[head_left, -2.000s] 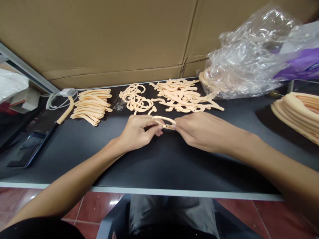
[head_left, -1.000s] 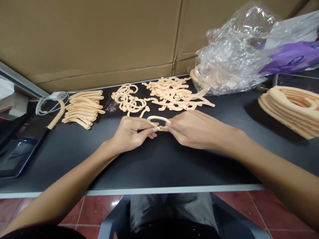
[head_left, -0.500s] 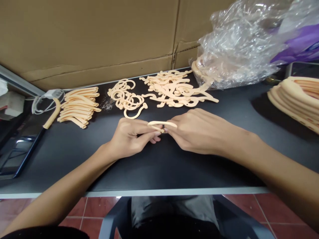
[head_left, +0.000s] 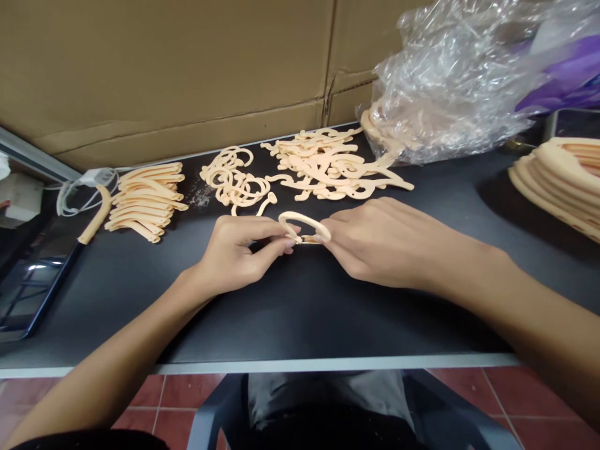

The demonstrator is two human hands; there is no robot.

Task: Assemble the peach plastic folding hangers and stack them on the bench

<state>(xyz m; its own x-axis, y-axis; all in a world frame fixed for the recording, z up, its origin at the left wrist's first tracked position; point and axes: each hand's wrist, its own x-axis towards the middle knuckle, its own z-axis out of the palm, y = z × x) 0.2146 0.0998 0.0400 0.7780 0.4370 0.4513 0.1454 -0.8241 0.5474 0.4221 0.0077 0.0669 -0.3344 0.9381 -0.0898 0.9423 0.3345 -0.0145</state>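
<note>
Above the black table, both hands hold one peach-coloured plastic hook [head_left: 304,217], which looks like a hanger hook. Its round bend faces up, and a small straight piece shows across its lower opening. My left hand [head_left: 241,253] pinches the left end between thumb and fingers. My right hand [head_left: 375,244] grips the right side, its fingertips partly hidden behind the hook. Just beyond my hands lies a loose pile of similar hooks [head_left: 239,181]. Right of that pile is a heap of wavy peach plastic pieces [head_left: 332,165].
Slim peach bars [head_left: 145,200] lie stacked at the left, beside a single bent piece [head_left: 96,215] and a white cable [head_left: 70,200]. A dark glossy tablet-like device [head_left: 37,275] is at far left. A clear plastic bag [head_left: 450,87] and stacked curved frames [head_left: 557,181] stand right.
The hook has tilted between my hands, so its round bend shows more openly. My left hand has shifted slightly left, and the view has moved a little.
</note>
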